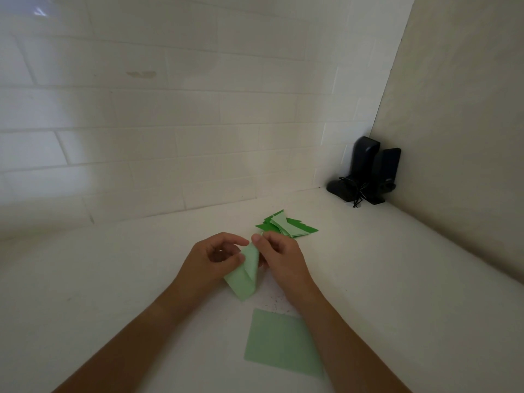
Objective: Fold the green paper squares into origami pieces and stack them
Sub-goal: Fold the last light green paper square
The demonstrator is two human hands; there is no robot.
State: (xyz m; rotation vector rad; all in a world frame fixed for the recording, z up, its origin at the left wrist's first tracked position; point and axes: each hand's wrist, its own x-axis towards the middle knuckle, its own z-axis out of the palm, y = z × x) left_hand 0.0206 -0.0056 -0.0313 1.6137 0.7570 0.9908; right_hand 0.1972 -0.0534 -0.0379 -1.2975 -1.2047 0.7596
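Pinching the half-folded paper (243,275) between them, your left hand (214,258) and right hand (279,255) both grip it. Folded pieces (286,224) lie just beyond; a flat square (279,343) lies nearer you.

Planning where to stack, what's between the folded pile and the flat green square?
In the head view, the half-folded paper held by both hands, left hand and right hand.
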